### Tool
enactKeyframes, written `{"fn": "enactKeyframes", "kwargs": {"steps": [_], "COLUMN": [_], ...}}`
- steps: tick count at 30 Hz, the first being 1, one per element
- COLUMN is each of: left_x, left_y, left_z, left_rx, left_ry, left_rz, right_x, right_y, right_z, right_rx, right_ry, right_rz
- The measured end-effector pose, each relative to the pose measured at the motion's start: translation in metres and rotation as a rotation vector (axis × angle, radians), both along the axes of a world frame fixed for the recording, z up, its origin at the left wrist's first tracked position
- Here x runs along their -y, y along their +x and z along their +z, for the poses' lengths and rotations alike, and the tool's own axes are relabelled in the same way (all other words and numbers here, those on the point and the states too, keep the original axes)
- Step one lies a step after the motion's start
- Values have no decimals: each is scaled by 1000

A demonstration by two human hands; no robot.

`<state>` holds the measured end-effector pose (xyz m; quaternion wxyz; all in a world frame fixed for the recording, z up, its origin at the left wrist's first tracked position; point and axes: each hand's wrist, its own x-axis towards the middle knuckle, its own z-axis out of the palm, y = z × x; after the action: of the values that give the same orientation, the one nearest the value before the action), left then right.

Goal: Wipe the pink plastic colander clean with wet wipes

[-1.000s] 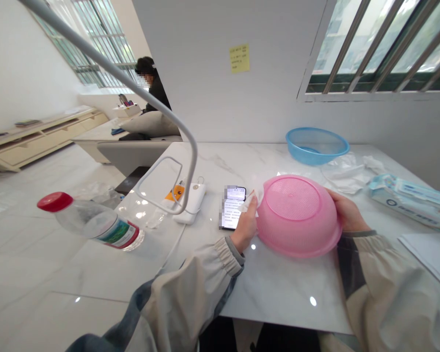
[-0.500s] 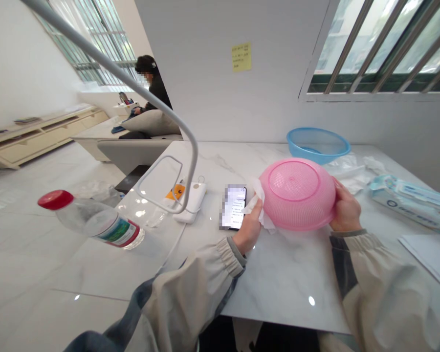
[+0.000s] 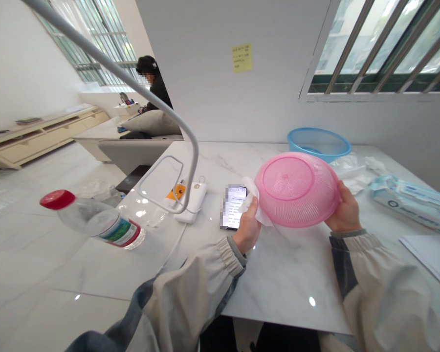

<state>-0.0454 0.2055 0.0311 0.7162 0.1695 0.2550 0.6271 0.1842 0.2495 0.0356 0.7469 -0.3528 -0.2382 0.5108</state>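
Note:
A pink mesh basket (image 3: 297, 188) is held upside down above the white marble table (image 3: 278, 274), its bottom tilted toward me. My right hand (image 3: 342, 210) grips its right rim. My left hand (image 3: 247, 227) is closed on a white wipe (image 3: 251, 195) and presses it against the basket's left rim. A phone (image 3: 233, 208) with a lit screen lies on the table just left of my left hand.
A blue basket (image 3: 318, 144) stands at the back, with crumpled plastic (image 3: 352, 168) and a pack of wipes (image 3: 412, 200) to the right. A water bottle (image 3: 95, 222) lies at left near a white lamp base (image 3: 190, 200). Another person (image 3: 152, 90) sits far behind.
The pink basket has been lifted off the table and tilted so its bottom faces me more. My left hand with the wipe has stayed at the left rim.

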Motion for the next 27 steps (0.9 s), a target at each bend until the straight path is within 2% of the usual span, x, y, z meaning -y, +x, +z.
{"fn": "enactKeyframes", "kwargs": {"steps": [3, 7, 11, 13, 20, 27], "left_x": [0, 0, -2, -3, -2, 0], "left_y": [0, -1, -2, -2, -3, -4], "left_z": [1, -2, -9, -10, -6, -4], "left_rx": [-2, -18, -62, -76, -37, 8], "left_ry": [-9, -22, -28, -23, -4, 9], "left_rz": [-6, -18, -29, -27, 15, 19], "right_x": [2, -3, -10, -10, -1, 3], "right_y": [7, 26, 38, 36, 20, 33], "right_z": [3, -3, -7, -4, 9, -8], "right_rx": [-109, -133, -157, -195, -207, -77], "right_ry": [-78, -150, -305, -333, -221, -100], "right_rz": [-15, -44, 0, 23, 105, 220]}}
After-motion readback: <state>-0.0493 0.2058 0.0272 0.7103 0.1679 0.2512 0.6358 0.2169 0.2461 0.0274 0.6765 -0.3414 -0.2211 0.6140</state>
